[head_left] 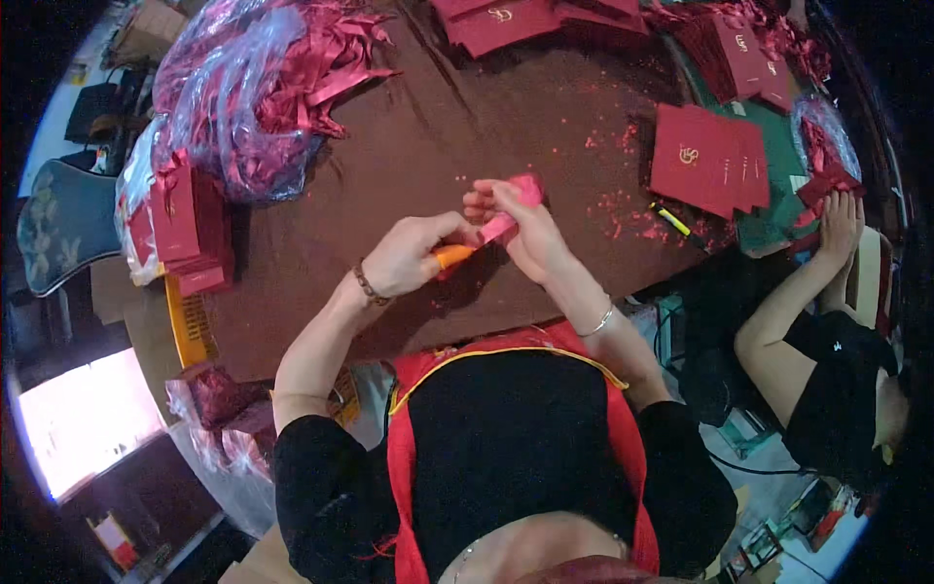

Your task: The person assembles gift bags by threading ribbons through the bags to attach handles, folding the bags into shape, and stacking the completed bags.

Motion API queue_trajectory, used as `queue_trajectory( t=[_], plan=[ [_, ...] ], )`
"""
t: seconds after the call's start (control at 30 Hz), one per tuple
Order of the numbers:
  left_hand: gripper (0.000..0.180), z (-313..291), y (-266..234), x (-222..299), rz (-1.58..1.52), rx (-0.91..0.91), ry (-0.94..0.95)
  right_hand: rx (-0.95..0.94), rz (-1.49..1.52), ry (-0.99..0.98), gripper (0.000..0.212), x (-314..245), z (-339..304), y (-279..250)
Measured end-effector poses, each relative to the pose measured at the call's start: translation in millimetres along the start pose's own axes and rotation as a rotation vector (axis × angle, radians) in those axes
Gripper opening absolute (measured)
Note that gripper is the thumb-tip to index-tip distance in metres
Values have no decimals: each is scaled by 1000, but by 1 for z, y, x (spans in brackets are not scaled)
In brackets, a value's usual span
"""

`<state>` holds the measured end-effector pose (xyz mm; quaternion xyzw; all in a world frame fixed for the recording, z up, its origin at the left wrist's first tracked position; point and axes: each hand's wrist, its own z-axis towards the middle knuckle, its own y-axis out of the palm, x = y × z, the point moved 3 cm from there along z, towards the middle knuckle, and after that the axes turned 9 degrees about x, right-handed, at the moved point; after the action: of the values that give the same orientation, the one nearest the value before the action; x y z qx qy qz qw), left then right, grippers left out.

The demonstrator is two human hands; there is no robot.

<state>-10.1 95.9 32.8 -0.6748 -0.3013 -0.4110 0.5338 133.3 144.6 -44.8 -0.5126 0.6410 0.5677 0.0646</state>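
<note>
My left hand (409, 258) is closed around an orange-handled tool (451, 256) over the near middle of the table. Its working end is too small and blurred to tell. My right hand (530, 238) is closed on a bright pink ribbon (500, 228). Part of that ribbon stretches between the two hands, and more of it shows beyond the right fingers. The tool meets or nearly meets the ribbon; I cannot tell if they touch. My fingers hide the rest.
A brown table (389, 165) carries a plastic bag (243, 88) of red ribbons at the far left, stacked red bags (185, 219) below it and red paper bags (691, 156) at the right. Pink scraps surround a yellow-black marker (673, 220). A co-worker's hand (841, 224) works at right.
</note>
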Motion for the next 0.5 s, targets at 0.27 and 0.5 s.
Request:
queue_trajectory(
  t=[0.27,0.5],
  plan=[
    [17,-21,-32,-30,-41,192,-177,102,-99,23,37,-10,-5,-1],
    [24,-15,-38,-34,985,477,47,117,-378,1,34,-12,0,-11]
  ],
)
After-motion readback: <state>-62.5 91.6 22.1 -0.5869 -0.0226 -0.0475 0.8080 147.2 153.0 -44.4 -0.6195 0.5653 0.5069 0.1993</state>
